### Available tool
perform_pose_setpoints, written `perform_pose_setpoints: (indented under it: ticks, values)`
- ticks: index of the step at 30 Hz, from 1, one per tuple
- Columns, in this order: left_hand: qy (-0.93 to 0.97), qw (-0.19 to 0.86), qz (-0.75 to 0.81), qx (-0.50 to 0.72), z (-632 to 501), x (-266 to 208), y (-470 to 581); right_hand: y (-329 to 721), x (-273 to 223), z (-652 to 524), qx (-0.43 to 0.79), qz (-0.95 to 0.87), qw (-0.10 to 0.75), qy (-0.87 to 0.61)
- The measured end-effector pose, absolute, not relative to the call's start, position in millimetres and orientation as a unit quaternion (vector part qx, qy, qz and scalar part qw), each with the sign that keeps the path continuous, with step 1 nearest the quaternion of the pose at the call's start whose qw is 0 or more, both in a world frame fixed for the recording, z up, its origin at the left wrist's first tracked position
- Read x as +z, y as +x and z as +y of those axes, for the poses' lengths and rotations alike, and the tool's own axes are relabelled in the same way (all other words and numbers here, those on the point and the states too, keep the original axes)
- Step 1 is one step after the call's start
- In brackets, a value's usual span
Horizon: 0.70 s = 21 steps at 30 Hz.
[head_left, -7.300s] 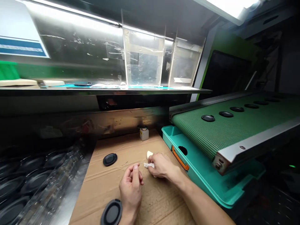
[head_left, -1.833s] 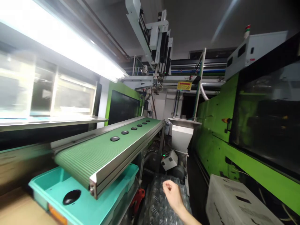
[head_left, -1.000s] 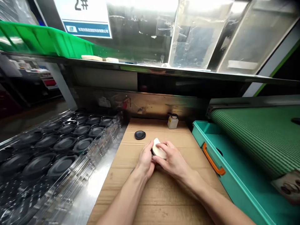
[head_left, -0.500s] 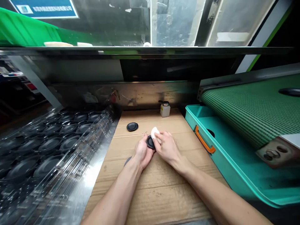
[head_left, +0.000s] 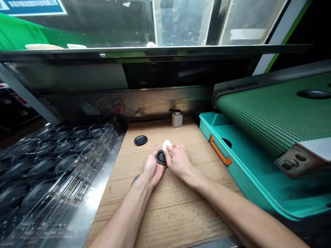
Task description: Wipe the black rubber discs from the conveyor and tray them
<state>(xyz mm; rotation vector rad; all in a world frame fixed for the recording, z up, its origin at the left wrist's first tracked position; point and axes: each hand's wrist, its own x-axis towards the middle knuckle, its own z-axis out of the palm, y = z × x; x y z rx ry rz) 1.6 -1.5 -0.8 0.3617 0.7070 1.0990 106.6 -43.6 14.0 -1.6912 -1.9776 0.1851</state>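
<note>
Between my two hands, over the cardboard, is a small round black disc (head_left: 161, 157) with a raised rim, perhaps a lid. My left hand (head_left: 152, 168) cradles it from the left and below. A white pad (head_left: 166, 144) is pinched in my right hand (head_left: 179, 160), held against the disc's right edge. Farther back on the cardboard lies another black disc (head_left: 140, 140), flat. Part of a dark round piece (head_left: 135, 179) shows beside my left wrist, mostly hidden by it. A small whitish bottle (head_left: 177, 120) with a black and metal top stands at the back of the cardboard.
Clear trays of black discs (head_left: 62, 146) fill the left side. On the right, a turquoise bin (head_left: 248, 186) with an orange handle (head_left: 219, 151) sits under the end of a green conveyor belt (head_left: 271, 103), which carries a black disc (head_left: 313, 94). A metal shelf (head_left: 155, 51) crosses above.
The view has swung slightly right, so everything sits farther left in the picture. Both hands keep their hold on the black disc and the white pad, with the disc's face showing a little more.
</note>
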Motion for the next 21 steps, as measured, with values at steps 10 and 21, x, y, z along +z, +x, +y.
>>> perform_pose_setpoints:
  ticks: [10,21]
  values:
    - [0.14,0.775,0.344,0.512,2.8,-0.9,3.0,105.0,10.8,-47.3,0.032,-0.758,0.264,-0.596]
    - [0.144,0.758,0.349,0.532,-0.1,-3.7,4.4,102.8,9.6,-47.5,0.028,-0.743,0.253,-0.619]
